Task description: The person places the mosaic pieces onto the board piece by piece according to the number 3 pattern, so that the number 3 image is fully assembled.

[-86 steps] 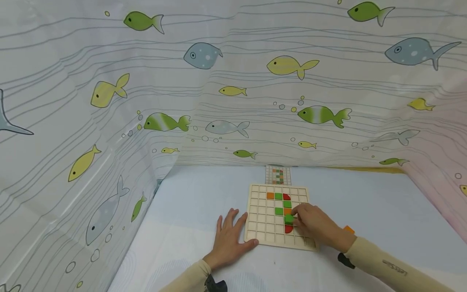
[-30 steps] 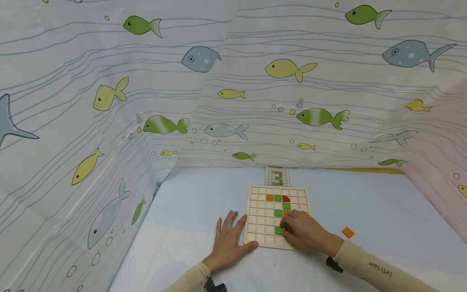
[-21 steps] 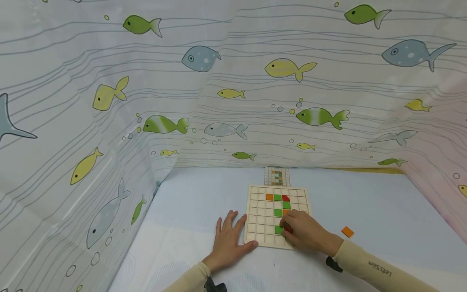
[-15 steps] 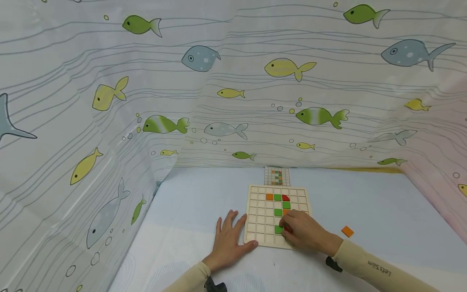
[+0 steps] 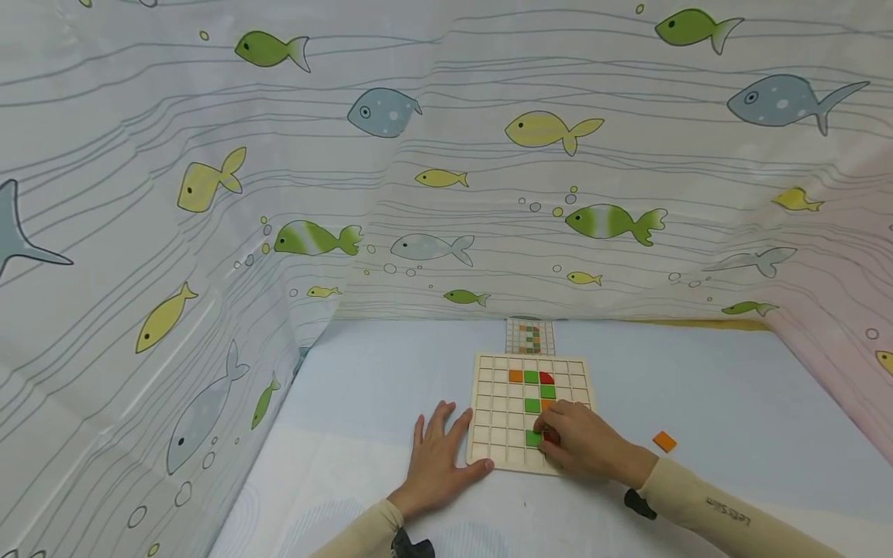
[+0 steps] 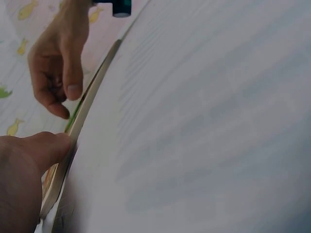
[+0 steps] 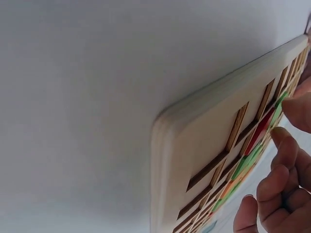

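A wooden grid board lies on the table with orange, green and red tiles in several of its squares. My right hand is over its right part, thumb and index fingertip pinching a green tile that lies in the board. In the right wrist view that green tile shows between thumb and index, beside a red tile. In the head view the hand hides much of this red tile. My left hand rests with spread fingers at the board's left side, its thumb on the near left corner.
A loose orange tile lies on the table to the right of the board. Behind the board is a small pattern card with a printed grid. Fish-printed cloth hangs at the back and sides.
Since the oldest frame my right hand has shifted left and nearer, and a green tile now lies left of the red one. Over the last second both hands stay still.
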Available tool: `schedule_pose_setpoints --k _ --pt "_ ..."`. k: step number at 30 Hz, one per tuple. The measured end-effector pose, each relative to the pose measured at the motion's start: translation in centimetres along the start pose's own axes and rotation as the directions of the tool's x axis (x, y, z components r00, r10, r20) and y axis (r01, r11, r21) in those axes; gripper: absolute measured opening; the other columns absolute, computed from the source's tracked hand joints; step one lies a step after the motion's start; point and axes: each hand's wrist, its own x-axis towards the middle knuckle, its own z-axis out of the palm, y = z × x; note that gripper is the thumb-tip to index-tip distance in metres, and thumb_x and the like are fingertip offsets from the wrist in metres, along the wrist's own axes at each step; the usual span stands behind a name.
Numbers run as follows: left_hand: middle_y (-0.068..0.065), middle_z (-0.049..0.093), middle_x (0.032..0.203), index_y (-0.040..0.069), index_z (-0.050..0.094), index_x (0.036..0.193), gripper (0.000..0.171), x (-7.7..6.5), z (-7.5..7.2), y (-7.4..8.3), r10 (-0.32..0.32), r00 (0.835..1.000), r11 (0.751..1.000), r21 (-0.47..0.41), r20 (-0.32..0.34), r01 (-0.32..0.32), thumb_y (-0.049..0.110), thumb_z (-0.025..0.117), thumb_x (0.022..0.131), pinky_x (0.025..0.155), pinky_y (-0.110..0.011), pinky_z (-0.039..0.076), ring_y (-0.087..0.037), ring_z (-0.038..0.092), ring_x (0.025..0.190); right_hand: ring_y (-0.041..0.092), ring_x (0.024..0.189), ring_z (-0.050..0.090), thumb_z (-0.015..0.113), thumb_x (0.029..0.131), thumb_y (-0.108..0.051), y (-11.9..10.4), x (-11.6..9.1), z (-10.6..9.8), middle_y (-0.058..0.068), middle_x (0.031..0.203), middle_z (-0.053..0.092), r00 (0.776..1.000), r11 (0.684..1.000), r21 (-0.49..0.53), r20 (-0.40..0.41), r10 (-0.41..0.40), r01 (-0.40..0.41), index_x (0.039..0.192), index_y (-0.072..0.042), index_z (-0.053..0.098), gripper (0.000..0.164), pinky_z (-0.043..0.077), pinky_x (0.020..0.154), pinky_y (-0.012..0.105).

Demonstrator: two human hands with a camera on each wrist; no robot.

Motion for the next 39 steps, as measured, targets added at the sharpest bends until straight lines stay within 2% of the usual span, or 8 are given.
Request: schedule_pose_setpoints --k 5,8,14,19,24,27,34,39 --pt "-0.025 0.038 0.162 0.008 0.051 0.155 0.085 -0.1 -0.1 0.2 -0.005 1.000 1.000 -0.019 0.009 0.005 0.060 0.071 0.092 0.125 -0.075 0.008 -0.047 0.026 0.158 0.002 0.076 0.045 0.081 0.094 -0.023 0.7 -0.7 -0.8 -0.014 0.085 0.056 0.999 0.999 0.048 -0.027 0.023 -0.022 0.107 -0.016 0.076 0.015 0.042 0.067 0.021" --pt "-0.025 0.038 0.162 0.008 0.051 0.155 0.085 -0.2 -0.1 0.2 -0.004 1.000 1.000 -0.026 0.011 0.004 0.060 0.071 0.092 0.125 -0.075 0.008 -0.047 0.026 0.158 0.001 0.076 0.044 0.080 0.094 -0.022 1.6 -1.4 -1.8 -0.014 0.085 0.054 0.998 0.999 0.033 -0.051 0.037 -0.035 0.108 -0.014 0.076 0.016 0.042 0.068 0.022" --pt "-0.024 0.039 0.161 0.008 0.052 0.155 0.085 -0.3 -0.2 0.2 -0.002 1.000 1.000 -0.014 0.009 0.002 0.061 0.071 0.092 0.124 -0.075 0.009 -0.047 0.026 0.158 0.003 0.076 0.045 0.084 0.091 -0.024 4.4 -3.2 -3.6 -0.014 0.087 0.058 0.986 0.988 -0.045 -0.091 0.143 -0.147 0.109 -0.017 0.076 0.021 0.044 0.069 0.027" --pt "-0.024 0.038 0.162 0.009 0.051 0.156 0.085 -0.3 -0.1 0.2 -0.007 1.000 1.000 -0.018 0.015 0.007 0.061 0.070 0.092 0.124 -0.075 0.008 -0.046 0.025 0.158 0.006 0.078 0.054 0.088 0.086 -0.025 7.0 -5.5 -4.6 -0.011 0.088 0.063 0.966 0.964 -0.118 -0.135 0.221 -0.237 0.107 -0.016 0.076 0.026 0.045 0.069 0.032" --pt "-0.024 0.038 0.162 0.008 0.051 0.156 0.085 -0.3 -0.2 0.2 -0.010 1.000 1.000 -0.020 0.017 0.010 0.061 0.070 0.092 0.125 -0.075 0.008 -0.046 0.025 0.158 0.012 0.080 0.060 0.088 0.085 -0.030 9.1 -8.2 -5.4 -0.007 0.089 0.065 0.941 0.929 -0.151 -0.096 0.326 -0.337 0.108 -0.012 0.076 0.032 0.049 0.069 0.043" --pt "-0.024 0.038 0.162 0.008 0.051 0.156 0.085 -0.3 -0.2 0.3 -0.009 1.000 1.000 -0.022 0.017 0.009 0.061 0.070 0.092 0.124 -0.076 0.008 -0.046 0.025 0.158 0.015 0.080 0.062 0.088 0.085 -0.035 10.0 -9.6 -5.7 -0.005 0.089 0.067 0.928 0.914 -0.165 -0.084 0.362 -0.371 0.107 -0.011 0.075 0.034 0.051 0.069 0.049" --pt "-0.024 0.037 0.162 0.008 0.051 0.156 0.084 -0.1 -0.3 0.4 -0.012 1.000 1.000 -0.022 0.015 0.012 0.060 0.070 0.092 0.124 -0.076 0.008 -0.047 0.025 0.158 0.013 0.075 0.061 0.083 0.089 -0.049 10.9 -11.7 -5.7 -0.007 0.083 0.067 0.922 0.906 -0.178 -0.122 0.368 -0.385 0.099 -0.014 0.076 0.038 0.048 0.064 0.043" --pt "-0.025 0.039 0.161 0.008 0.052 0.155 0.084 -0.2 -0.2 0.3 0.004 1.000 1.000 -0.021 -0.005 -0.004 0.059 0.072 0.091 0.124 -0.076 0.010 -0.047 0.027 0.157 0.009 0.076 0.059 0.085 0.088 -0.045 11.0 -12.1 -5.3 -0.009 0.083 0.066 0.913 0.902 -0.137 -0.078 0.401 -0.409 0.100 -0.014 0.074 0.034 0.047 0.068 0.041"
